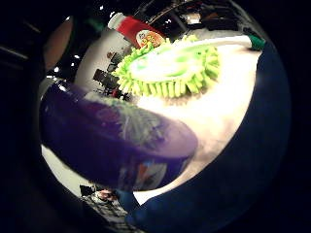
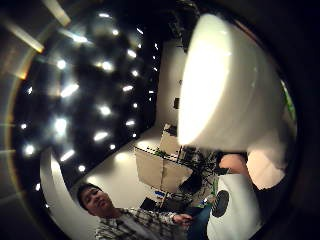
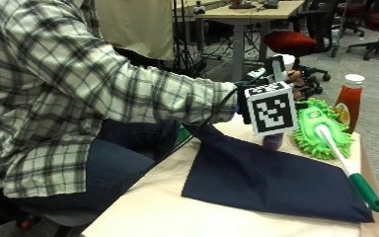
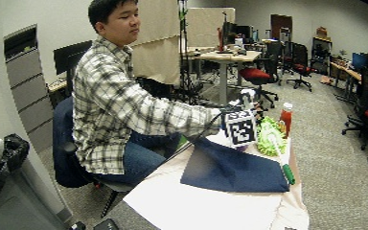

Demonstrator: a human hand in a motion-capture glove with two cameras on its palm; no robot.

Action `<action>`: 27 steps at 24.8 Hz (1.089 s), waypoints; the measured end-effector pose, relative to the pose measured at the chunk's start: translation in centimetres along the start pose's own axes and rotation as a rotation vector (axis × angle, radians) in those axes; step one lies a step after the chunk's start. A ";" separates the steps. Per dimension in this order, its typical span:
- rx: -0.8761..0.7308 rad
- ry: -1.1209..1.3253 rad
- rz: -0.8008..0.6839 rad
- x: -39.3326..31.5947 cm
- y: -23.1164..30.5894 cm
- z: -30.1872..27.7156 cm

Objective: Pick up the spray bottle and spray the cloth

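Gloved right hand [image 3: 288, 79] gripping spray bottle [image 3: 272, 140], above navy cloth [image 3: 268, 180]

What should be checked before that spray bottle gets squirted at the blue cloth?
1. Bottle in hand: ok; the gloved right hand holds the spray bottle up.
2. Cloth spread flat on the table: ok.
3. Nozzle aimed at cloth: cannot tell.
4. Finger on trigger: cannot tell.
5. Green duster and ketchup bottle off the cloth: not ok; the duster's handle lies along its edge.
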State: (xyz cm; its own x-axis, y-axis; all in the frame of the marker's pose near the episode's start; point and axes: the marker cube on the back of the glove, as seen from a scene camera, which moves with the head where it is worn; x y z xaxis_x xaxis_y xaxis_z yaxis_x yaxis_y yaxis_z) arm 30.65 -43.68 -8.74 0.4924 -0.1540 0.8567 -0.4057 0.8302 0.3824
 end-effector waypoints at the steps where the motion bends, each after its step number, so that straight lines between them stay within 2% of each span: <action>1: -0.006 0.001 0.001 -0.4 0.5 -0.4; 5: -0.017 0.095 0.000 -2.3 3.9 -3.2; 10: -0.117 0.507 0.010 -5.3 11.8 -7.7; 17: -0.021 1.000 0.068 -11.9 25.5 -13.8; 23: 0.006 1.071 0.049 -14.6 39.9 -13.1; 27: -0.078 1.122 0.136 -13.3 50.0 -11.3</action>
State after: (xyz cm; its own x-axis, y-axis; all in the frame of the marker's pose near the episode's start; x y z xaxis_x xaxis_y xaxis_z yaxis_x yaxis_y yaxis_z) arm 12.52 5.93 -4.93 0.8765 0.4748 0.0798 -0.4785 0.8406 0.2537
